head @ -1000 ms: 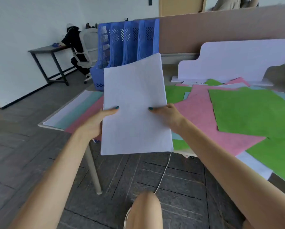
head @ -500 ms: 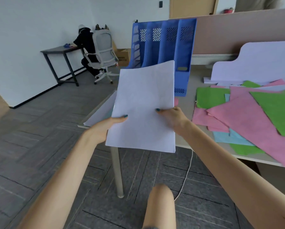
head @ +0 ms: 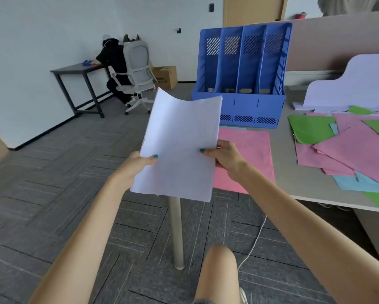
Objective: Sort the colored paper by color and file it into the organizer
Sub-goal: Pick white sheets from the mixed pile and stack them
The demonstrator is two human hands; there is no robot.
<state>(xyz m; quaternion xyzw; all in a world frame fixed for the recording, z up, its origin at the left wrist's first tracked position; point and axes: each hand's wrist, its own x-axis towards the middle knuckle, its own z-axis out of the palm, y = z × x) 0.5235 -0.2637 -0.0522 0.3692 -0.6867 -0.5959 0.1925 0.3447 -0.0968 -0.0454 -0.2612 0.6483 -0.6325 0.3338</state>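
Grips thin stack of white paper sheets (head: 179, 150) by side edges in left hand (head: 138, 165) and right hand (head: 225, 156), off desk (head: 304, 185) front-left corner, now squared toward empty blue plastic four-slot organizer (head: 241, 77); filing judged next.

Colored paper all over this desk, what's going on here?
A person is sorting paper. The left hand and right hand hold a stack of white sheets by its side edges, in front of the blue organizer, whose slots look empty. A pink stack lies on the table; a mixed pile waits further right.
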